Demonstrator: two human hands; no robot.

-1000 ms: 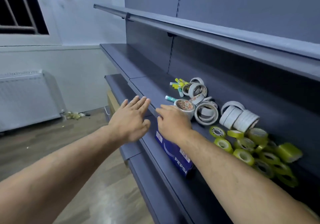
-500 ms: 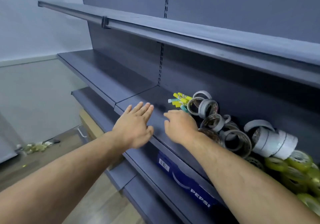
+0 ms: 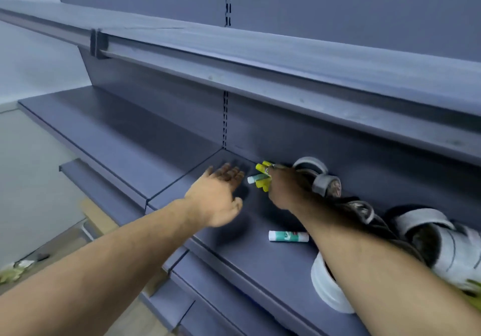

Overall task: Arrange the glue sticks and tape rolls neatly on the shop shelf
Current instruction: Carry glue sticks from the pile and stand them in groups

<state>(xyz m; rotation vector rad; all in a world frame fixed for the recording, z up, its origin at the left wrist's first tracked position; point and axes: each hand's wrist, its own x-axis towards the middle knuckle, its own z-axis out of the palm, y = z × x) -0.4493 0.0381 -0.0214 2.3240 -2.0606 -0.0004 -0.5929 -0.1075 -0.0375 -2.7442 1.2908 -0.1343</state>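
On the grey shelf [image 3: 260,257], a small heap of yellow glue sticks [image 3: 261,177] lies near the back panel. My right hand [image 3: 286,188] reaches onto that heap, its fingers curled over the sticks. My left hand [image 3: 217,195] hovers open just left of it, fingers straight, palm down over bare shelf. One green-and-white glue stick [image 3: 288,236] lies alone under my right forearm. Grey tape rolls [image 3: 325,183] sit behind my right hand. A white tape roll [image 3: 325,287] stands near the front edge, and a stack of white rolls [image 3: 447,247] lies at the far right.
An upper shelf [image 3: 260,60] overhangs the working shelf closely. The left shelf section [image 3: 117,127] carries nothing. A lower shelf edge [image 3: 86,177] juts out below it. Some litter [image 3: 13,270] lies on the wooden floor at the lower left.
Both hands have moved deeper into the shelf toward the back panel. My right hand has reached the yellow glue sticks; the left hand stays open beside it. The camera has moved closer.
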